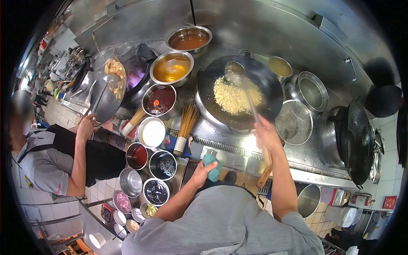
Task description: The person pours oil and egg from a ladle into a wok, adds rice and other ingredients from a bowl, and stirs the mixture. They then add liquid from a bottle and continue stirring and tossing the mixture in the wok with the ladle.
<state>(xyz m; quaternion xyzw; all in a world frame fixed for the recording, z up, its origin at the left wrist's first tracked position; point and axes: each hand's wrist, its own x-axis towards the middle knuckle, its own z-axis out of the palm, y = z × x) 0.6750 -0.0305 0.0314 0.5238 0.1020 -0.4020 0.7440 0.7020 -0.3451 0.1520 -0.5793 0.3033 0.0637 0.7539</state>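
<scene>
My right hand (267, 132) grips the long handle of a metal ladle (234, 72), whose bowl rests at the back of a black wok (272, 95) holding yellow fried rice (231, 96). The ladle's wooden end sticks out below my wrist. My left hand (200, 173) holds a teal cloth (212, 166) at the stove's front edge, beside the bowls of sauce.
Steel bowls of oil, broth and sauces (171, 67) stand left of the wok, with bamboo brushes (185, 126) between. A strainer (294, 122), pots (313, 90) and a second dark wok (356, 138) sit to the right. A person in a black apron (63, 159) on the left lifts a wok of food (108, 89).
</scene>
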